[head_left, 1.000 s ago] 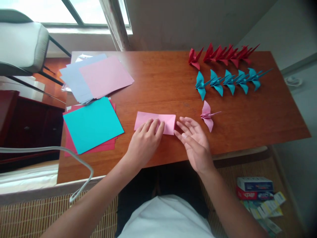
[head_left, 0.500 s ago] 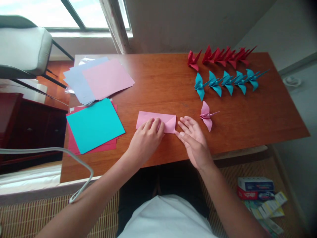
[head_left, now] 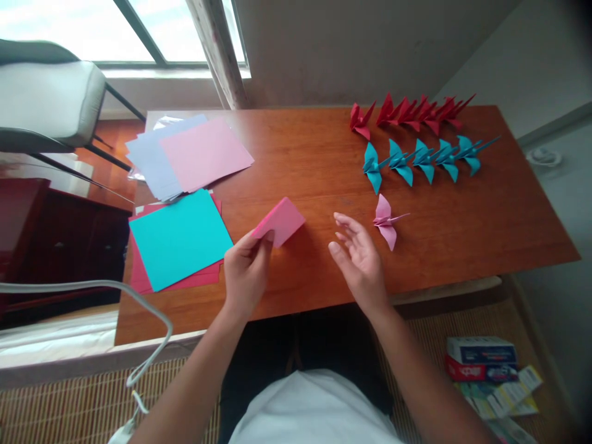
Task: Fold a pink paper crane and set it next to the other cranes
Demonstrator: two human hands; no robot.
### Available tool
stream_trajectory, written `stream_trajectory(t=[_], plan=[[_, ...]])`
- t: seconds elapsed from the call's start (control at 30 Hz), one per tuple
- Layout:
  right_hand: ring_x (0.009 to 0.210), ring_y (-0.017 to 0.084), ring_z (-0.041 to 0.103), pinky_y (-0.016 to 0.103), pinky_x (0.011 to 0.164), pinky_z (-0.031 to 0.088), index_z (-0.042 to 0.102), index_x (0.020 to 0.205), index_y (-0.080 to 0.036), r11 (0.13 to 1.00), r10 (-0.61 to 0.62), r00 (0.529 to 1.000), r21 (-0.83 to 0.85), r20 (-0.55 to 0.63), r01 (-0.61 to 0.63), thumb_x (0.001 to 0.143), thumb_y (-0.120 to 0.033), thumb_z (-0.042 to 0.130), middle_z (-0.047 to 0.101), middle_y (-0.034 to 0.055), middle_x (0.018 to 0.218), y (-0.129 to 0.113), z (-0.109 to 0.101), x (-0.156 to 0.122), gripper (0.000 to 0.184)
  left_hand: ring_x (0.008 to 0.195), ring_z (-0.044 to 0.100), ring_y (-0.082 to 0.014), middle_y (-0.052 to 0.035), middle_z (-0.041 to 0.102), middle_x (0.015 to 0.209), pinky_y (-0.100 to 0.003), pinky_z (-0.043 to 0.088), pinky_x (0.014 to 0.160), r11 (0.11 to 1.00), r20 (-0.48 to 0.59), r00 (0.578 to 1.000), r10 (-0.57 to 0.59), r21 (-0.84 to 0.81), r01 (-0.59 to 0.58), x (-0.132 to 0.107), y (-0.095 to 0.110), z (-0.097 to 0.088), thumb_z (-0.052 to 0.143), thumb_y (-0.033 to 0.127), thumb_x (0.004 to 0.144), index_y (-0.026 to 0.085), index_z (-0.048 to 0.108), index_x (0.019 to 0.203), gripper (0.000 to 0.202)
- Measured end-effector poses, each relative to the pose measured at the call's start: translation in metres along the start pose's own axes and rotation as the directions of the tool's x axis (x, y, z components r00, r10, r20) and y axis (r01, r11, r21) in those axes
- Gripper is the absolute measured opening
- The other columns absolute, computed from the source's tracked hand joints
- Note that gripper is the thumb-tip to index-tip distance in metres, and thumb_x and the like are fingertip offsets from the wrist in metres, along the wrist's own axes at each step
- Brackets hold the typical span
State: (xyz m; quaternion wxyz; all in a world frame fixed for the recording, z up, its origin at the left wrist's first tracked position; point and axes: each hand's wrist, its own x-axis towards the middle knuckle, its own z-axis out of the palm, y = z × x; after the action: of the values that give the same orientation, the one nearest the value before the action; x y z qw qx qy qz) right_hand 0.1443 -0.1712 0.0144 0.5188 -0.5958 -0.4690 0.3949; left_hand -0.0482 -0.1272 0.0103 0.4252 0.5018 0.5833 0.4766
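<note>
A folded sheet of pink paper (head_left: 284,221) is pinched at its lower left end by my left hand (head_left: 247,268), thumb on top, and is tilted up off the table. To its right, my right hand (head_left: 361,259) hangs over the wood with fingers apart and nothing in it. A pink paper crane (head_left: 385,222) stands just right of that hand. Farther back are a row of blue paper cranes (head_left: 423,160) and, behind it, a row of red paper cranes (head_left: 409,114).
On the left of the wooden table (head_left: 296,154) lie turquoise paper (head_left: 182,240) over red sheets, and pink paper (head_left: 206,154) over pale blue sheets. A white cable (head_left: 92,285) crosses at lower left. Boxes (head_left: 481,357) sit on the floor at right; a chair (head_left: 50,98) stands by the window.
My left hand has lifted the folded pink paper off the table and turned it, moving left. My right hand has come away from the paper's edge. The view has shifted slightly.
</note>
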Motion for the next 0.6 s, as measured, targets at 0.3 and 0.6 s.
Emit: stream_trajectory(t=[0.3,0.6], plan=[[0.082,0.019,0.072,0.032,0.075,0.060,0.070,0.096,-0.022,0.982,0.174,0.985,0.071,0.015,-0.175,0.086,-0.042,0.073,0.075,0.0039,0.090,-0.007,0.002,0.000,0.022,0.086,0.076,-0.0171,-0.0043,0.079,0.096,-0.031,0.063,0.083,0.627,0.222,0.875,-0.429,-0.624,0.466,-0.018,0.019,0.011,0.085,0.031,0.077,0.017,0.074,0.089,0.021],[0.072,0.017,0.068,0.029,0.065,0.056,0.072,0.087,-0.021,0.980,0.199,0.980,0.015,-0.024,-0.199,0.085,-0.040,0.074,0.072,0.0022,0.079,-0.014,-0.004,-0.003,0.019,0.086,0.078,-0.0195,-0.0065,0.080,0.092,-0.031,0.063,0.081,0.574,0.232,0.843,-0.485,-0.643,0.507,-0.019,0.015,0.008,0.081,0.036,0.080,0.015,0.070,0.086,0.024]])
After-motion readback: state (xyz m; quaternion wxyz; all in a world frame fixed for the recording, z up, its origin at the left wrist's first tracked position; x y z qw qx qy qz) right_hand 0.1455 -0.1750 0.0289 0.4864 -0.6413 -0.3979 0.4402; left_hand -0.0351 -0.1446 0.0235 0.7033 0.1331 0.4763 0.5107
